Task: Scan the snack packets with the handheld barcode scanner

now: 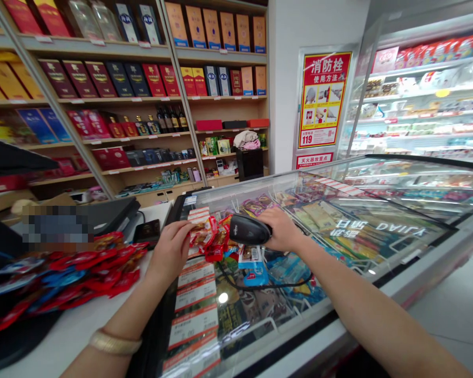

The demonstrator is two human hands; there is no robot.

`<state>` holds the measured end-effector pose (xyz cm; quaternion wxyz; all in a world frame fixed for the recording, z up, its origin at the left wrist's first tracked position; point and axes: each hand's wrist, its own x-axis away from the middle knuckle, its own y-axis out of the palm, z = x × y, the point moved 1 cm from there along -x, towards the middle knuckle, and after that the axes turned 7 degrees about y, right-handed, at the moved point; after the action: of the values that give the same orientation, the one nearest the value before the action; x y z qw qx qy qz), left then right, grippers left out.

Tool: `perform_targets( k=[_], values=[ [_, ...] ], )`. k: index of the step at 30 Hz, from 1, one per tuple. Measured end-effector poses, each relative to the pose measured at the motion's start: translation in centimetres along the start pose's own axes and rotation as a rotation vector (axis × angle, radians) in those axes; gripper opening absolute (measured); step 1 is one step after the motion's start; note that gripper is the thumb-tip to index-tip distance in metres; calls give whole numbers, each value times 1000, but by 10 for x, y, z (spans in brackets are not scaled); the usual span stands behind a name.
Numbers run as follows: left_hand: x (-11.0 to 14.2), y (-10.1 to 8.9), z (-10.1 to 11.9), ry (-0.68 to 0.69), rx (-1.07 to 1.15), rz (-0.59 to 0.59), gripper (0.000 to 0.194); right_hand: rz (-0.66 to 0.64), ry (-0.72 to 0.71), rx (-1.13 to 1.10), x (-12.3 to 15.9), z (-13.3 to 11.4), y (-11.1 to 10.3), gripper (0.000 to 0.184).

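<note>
My right hand (280, 229) is wrapped round a black barcode scanner (247, 230), whose head points left over the glass top of a chest freezer (256, 310). The fingers of my left hand (172, 242) are closed on the edge of a red snack packet (208, 236). More small red packets lie beside it, partly hidden by the scanner. A blue and white packet (255, 268) lies on the glass just below the scanner. The scanner's black cable (256, 287) loops across the glass.
On the white counter (90, 315) at left, red and blue packets (98, 268) lie in a heap. A small black device (147, 231) sits behind them. Price labels (195, 307) line the freezer's left side. Shelves of boxed bottles (134, 79) and a lit display fridge (425, 100) stand behind.
</note>
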<state>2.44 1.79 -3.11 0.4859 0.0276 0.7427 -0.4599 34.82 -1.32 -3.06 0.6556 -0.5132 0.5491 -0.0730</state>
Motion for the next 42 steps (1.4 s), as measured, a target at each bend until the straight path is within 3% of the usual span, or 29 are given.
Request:
perform_targets(
  k=[5,7,9,13,15,18,20,23,27,31,39,42],
  values=[
    [6,23,6,27,100,-290,54,65,94,23,1,18,1,23],
    [4,20,5,3,66,-289,53,74,125,24,2,25,2,24],
    [0,6,2,-69,-23,-208,47,79,150,24,4,32,5,25],
    [-9,-42,-7,-391,-341,14,41,106,192,31,5,39,7,28],
    [-8,-68,-15,-615,-504,49,46,99,200,40,5,39,8,27],
    [-3,-94,-31,-956,-613,-167,61,74,199,61,5,38,7,26],
    [1,-101,-42,-1080,-593,-365,66,60,203,79,5,37,7,26],
    [3,-100,-52,-1076,-583,-459,61,33,203,82,5,36,7,21],
    [1,-97,-51,-1008,-628,-407,54,38,192,79,5,36,7,16],
    [-3,-100,-43,-1046,-572,-305,58,57,188,94,5,35,8,18],
    [-5,-104,-43,-1091,-471,-438,63,55,202,79,5,37,7,21],
    [-4,-105,-43,-1122,-448,-392,61,68,213,80,5,37,7,24]
  ],
)
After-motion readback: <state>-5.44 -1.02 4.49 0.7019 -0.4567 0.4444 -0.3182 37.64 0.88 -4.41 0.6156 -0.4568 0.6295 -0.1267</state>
